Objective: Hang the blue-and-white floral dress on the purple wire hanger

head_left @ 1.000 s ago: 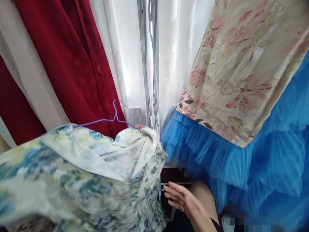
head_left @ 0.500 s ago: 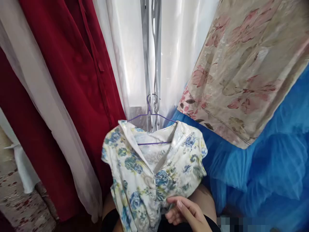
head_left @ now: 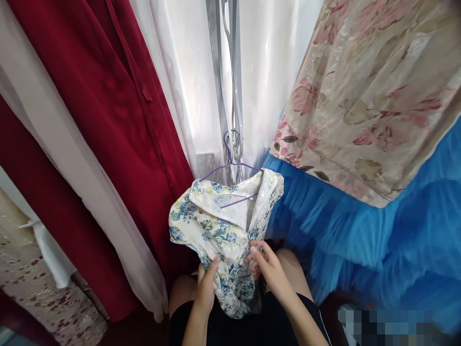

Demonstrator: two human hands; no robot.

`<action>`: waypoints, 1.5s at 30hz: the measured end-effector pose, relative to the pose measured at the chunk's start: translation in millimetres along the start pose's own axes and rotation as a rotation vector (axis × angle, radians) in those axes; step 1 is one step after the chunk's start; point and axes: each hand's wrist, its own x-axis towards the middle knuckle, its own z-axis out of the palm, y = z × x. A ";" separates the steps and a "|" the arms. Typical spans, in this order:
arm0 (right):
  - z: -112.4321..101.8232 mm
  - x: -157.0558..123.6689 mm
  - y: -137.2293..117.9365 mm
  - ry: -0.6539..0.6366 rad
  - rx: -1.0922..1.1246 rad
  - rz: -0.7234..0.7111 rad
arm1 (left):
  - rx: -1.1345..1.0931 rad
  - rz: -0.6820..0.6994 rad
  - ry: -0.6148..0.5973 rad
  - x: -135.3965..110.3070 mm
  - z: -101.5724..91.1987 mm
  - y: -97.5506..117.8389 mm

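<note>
A white blouse with blue and yellow flowers hangs turned at an angle on a thin purple hanger. Its V neck is spread at the top, and the lower part bunches up above my lap. My left hand is closed on the blouse's left side, thumb in front and the other fingers behind the cloth. At the front edge, below the neckline, my right hand has thumb and forefinger together on the fabric. Its other fingers are curled and partly blurred.
Long red garments and a pale sheer cloth hang to the left. Grey straps run down before a white curtain. At right hang a beige flowered garment and blue ruffled tulle.
My left hand has come into view on the blouse's side. The blouse has turned and its lower part is gathered. My right hand has moved up in view along the front edge.
</note>
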 end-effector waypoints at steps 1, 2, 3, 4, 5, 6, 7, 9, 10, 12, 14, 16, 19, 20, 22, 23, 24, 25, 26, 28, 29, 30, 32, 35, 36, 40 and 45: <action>5.7 11.1 -2.5 0.030 -0.033 -0.039 | 0.086 -0.003 0.040 -0.2 1.0 -1.6; 10.6 20.9 -5.3 0.043 -0.065 -0.067 | 0.138 -0.012 0.071 -1.3 2.2 -3.3; 14.4 28.8 -8.4 0.037 -0.086 -0.085 | 0.158 -0.017 0.096 -3.0 3.3 -4.9; 17.4 34.3 -11.5 0.020 -0.095 -0.099 | 0.159 -0.014 0.120 -4.9 3.8 -6.1; 19.4 37.2 -14.2 0.000 -0.093 -0.114 | 0.154 -0.012 0.137 -6.3 3.4 -6.7; 20.5 37.6 -16.4 -0.010 -0.083 -0.131 | 0.151 -0.010 0.145 -6.8 2.0 -6.5; 20.8 35.9 -17.8 -0.008 -0.072 -0.149 | 0.153 0.003 0.143 -5.8 -0.5 -5.4; 19.1 27.9 -17.7 0.019 -0.059 -0.159 | 0.167 0.066 0.147 0.9 -8.6 -1.6; 17.5 22.8 -16.3 0.024 -0.059 -0.148 | 0.171 0.115 0.162 6.3 -13.8 0.6; 13.6 12.8 -12.1 -0.003 -0.067 -0.107 | 0.173 0.252 0.221 18.2 -24.7 3.2; 10.3 4.8 -8.4 -0.044 -0.072 -0.071 | 0.216 0.415 0.310 26.6 -31.7 1.9; 8.6 -0.8 -7.7 -0.070 -0.081 -0.065 | 0.320 0.594 0.386 26.7 -29.6 -3.3; 9.1 -7.0 -12.6 -0.079 -0.113 -0.086 | 0.535 0.752 0.253 11.3 -6.2 -14.2; 10.0 -8.9 -15.1 -0.084 -0.124 -0.088 | 0.608 0.749 0.133 4.1 5.1 -17.6; 12.3 -12.8 -20.4 -0.099 -0.128 -0.081 | 0.708 0.673 -0.105 -9.1 27.4 -23.1; 13.7 -14.6 -22.9 -0.109 -0.125 -0.075 | 0.727 0.625 -0.184 -14.2 36.6 -25.2; 15.1 -16.2 -25.2 -0.118 -0.122 -0.070 | 0.727 0.586 -0.228 -18.1 43.8 -26.7; 16.5 -17.7 -27.4 -0.125 -0.121 -0.063 | 0.716 0.560 -0.246 -20.8 48.6 -27.7; 17.9 -19.0 -29.4 -0.127 -0.124 -0.057 | 0.708 0.547 -0.252 -22.7 51.1 -28.0; 20.4 -21.2 -32.8 -0.117 -0.140 -0.044 | 0.717 0.559 -0.257 -24.7 50.7 -26.8; 21.7 -22.3 -34.0 -0.107 -0.148 -0.038 | 0.731 0.576 -0.256 -25.3 48.8 -25.4; 22.9 -23.3 -35.1 -0.096 -0.152 -0.035 | 0.746 0.593 -0.254 -25.6 46.4 -23.5; 25.7 -25.0 -36.3 -0.078 -0.148 -0.037 | 0.773 0.614 -0.248 -25.9 41.8 -19.3; 30.6 -24.8 -37.2 -0.059 -0.126 -0.061 | 0.813 0.637 -0.259 -25.3 37.2 -13.7; 32.1 -23.4 -37.6 -0.047 -0.116 -0.077 | 0.836 0.650 -0.268 -25.1 36.1 -12.5; 32.7 -12.9 -42.7 0.026 -0.037 -0.105 | 0.910 0.683 -0.315 -29.0 32.9 -12.6; 12.4 -6.4 -48.0 -0.118 -0.182 -0.050 | 0.872 0.683 -0.263 -42.9 36.3 -21.0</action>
